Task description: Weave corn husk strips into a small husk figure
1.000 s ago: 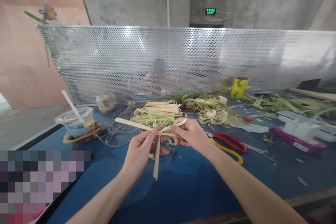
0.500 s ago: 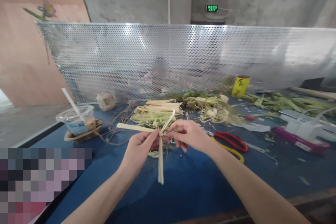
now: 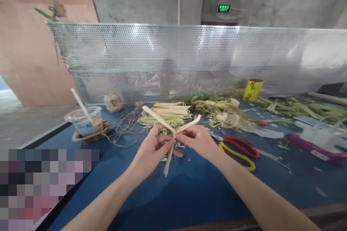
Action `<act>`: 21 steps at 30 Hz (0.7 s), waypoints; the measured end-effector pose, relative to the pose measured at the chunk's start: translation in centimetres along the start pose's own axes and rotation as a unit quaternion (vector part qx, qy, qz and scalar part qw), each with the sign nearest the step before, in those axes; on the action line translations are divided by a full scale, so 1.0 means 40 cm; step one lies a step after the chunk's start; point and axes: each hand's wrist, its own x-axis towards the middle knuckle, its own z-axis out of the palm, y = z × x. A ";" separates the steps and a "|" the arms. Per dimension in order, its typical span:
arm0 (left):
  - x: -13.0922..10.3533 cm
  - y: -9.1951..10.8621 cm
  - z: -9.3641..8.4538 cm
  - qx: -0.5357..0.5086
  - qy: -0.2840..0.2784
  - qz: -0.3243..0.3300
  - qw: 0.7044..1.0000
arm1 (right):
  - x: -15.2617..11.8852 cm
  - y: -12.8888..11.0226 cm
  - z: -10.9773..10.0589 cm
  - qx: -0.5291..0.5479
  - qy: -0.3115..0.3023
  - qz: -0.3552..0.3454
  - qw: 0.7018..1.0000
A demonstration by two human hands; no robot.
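Pale corn-husk strips (image 3: pixel 157 118) are joined in a small knot-like middle, with ends fanning to the upper left, upper right and down. My left hand (image 3: pixel 151 145) pinches this piece just left of its middle. From the other side, my right hand (image 3: pixel 197 139) grips it at the same spot with thumb and fingers. The fingers partly hide the joint. Right behind the hands lies a pile of cut pale husk strips (image 3: pixel 173 110). Scissors (image 3: pixel 238 148) with one red and one yellow handle rest to the right of my right hand.
A lidded plastic cup (image 3: pixel 84 121) with a straw stands left, near a string ball (image 3: pixel 112 102) and loose twine (image 3: pixel 123 126). Green husks (image 3: pixel 292 108), a yellow roll (image 3: pixel 252 90) and a purple-based device (image 3: pixel 316 148) lie right. A perforated metal screen (image 3: pixel 151 61) backs the blue table (image 3: pixel 189 198).
The husk piece has turned clockwise in my hands: its left strip now points up-left, and its lower end slants down-left. My right thumb has closed in on the middle. The view has shifted slightly.
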 end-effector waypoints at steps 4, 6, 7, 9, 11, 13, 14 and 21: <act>-0.001 -0.006 -0.001 0.014 0.005 -0.005 1.000 | -0.007 -0.012 0.004 0.057 -0.036 0.015 0.998; -0.003 -0.008 0.002 0.017 0.003 -0.017 1.000 | -0.009 -0.013 0.010 0.073 -0.039 0.025 0.996; -0.004 -0.008 0.004 0.018 0.001 -0.021 1.000 | -0.009 -0.012 0.012 0.080 -0.036 0.031 0.996; -0.008 -0.007 0.007 0.023 -0.005 -0.026 0.999 | -0.007 -0.011 0.012 0.086 -0.025 0.040 0.995; -0.011 -0.005 0.006 0.032 -0.014 -0.028 0.999 | -0.002 -0.009 0.008 0.077 -0.024 0.045 0.996; -0.013 -0.004 0.002 0.035 -0.029 -0.025 0.999 | 0.002 -0.007 0.001 0.082 -0.032 0.058 0.994; -0.014 -0.004 0.000 0.032 -0.035 -0.024 0.999 | 0.004 -0.007 -0.003 0.093 -0.038 0.067 0.993; -0.013 -0.006 0.003 -0.005 0.029 -0.037 0.999 | 0.001 -0.013 -0.006 -0.052 0.051 -0.079 0.994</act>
